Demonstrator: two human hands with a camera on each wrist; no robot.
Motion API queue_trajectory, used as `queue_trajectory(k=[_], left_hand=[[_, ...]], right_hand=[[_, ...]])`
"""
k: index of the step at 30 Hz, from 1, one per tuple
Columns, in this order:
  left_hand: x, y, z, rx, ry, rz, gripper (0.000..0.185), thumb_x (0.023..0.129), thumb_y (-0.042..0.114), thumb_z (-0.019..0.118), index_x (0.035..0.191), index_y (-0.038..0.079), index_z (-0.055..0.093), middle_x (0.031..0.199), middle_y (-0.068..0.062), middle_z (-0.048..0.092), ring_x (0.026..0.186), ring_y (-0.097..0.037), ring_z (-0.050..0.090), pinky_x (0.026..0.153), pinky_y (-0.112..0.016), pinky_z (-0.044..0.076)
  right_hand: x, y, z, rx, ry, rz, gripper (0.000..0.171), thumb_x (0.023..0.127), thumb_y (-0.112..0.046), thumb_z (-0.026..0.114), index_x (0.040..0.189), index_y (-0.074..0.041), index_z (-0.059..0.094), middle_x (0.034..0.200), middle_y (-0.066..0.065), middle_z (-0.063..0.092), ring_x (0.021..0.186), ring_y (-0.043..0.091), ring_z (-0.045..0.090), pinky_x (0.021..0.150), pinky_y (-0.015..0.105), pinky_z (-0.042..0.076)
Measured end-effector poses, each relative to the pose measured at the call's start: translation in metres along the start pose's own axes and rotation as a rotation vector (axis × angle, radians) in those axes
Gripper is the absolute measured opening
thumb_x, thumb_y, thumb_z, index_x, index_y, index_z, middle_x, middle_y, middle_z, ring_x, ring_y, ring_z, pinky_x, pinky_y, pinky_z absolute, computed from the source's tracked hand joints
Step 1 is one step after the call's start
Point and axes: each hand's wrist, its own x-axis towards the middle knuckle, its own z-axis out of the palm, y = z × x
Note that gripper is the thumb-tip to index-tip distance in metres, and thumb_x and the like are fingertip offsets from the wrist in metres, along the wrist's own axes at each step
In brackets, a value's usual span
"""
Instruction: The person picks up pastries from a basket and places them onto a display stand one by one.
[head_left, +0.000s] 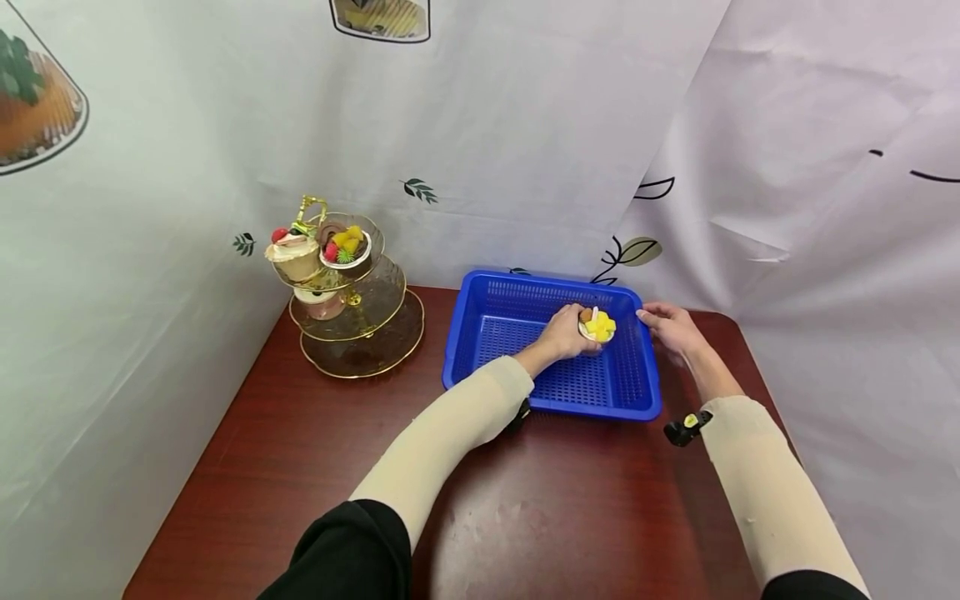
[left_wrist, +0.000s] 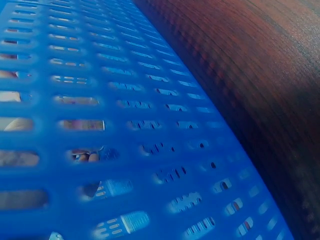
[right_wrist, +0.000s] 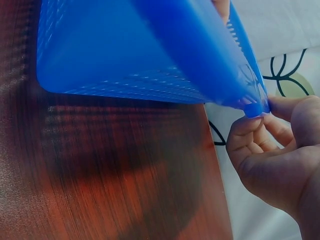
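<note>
My left hand (head_left: 561,336) reaches over the blue plastic basket (head_left: 592,409) and grips a toy dessert cup (head_left: 597,326). Yellow fruit pieces and a brown bit top the white-rimmed cup. At the basket's right side, my right hand (head_left: 673,331) pinches the rim near the far corner. The right wrist view shows its thumb and fingers (right_wrist: 245,127) at the rim, with the basket (right_wrist: 100,45) above the table. In the left wrist view the slotted basket wall (left_wrist: 165,115) fills most of the picture and hides the left hand's grip.
A three-tier cake stand (head_left: 397,357) with gold edges is at the table's back left. On it are a cream-coloured dessert (head_left: 297,260), a chocolate fruit cup (head_left: 362,265) and a pinkish cup (head_left: 321,307). White printed cloth (head_left: 510,150) hangs behind the reddish-brown table (head_left: 585,500).
</note>
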Motion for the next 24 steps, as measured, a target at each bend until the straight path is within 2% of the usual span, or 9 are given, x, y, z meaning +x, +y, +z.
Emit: queue_trajectory(k=[4,16,24], left_hand=[[-0.0012,-0.0005,-0.0009,0.001,0.007,-0.002,0.066,0.086,0.035,0.091,0.136,0.009,0.058,0.126,-0.003,0.062,0.118,-0.018,0.062,0.104,-0.027,0.049],[-0.0028,0.0043,-0.0028,0.052,0.006,0.051,0.065,0.085,0.038,0.09,0.135,0.009,0.059,0.128,-0.003,0.061,0.118,-0.017,0.062,0.102,-0.025,0.049],[-0.0034,0.0028,-0.0039,0.088,-0.034,0.073,0.069,0.087,0.043,0.087,0.139,0.008,0.058,0.132,-0.004,0.061,0.122,-0.018,0.061,0.104,-0.025,0.049]], right_hand=[[0.0011,-0.0001,0.0008,0.003,-0.003,0.002,0.057,0.113,-0.029,0.052,0.157,0.004,0.039,0.115,0.008,0.06,0.084,0.008,0.064,0.073,0.027,0.059],[0.0023,0.0007,-0.0042,0.005,-0.003,-0.001,0.057,0.113,-0.028,0.053,0.157,0.005,0.039,0.107,0.001,0.062,0.083,0.008,0.064,0.073,0.027,0.06],[-0.0011,-0.0027,-0.0003,-0.018,-0.01,0.001,0.058,0.112,-0.031,0.053,0.156,0.005,0.039,0.117,0.009,0.06,0.086,0.01,0.065,0.075,0.028,0.06]])
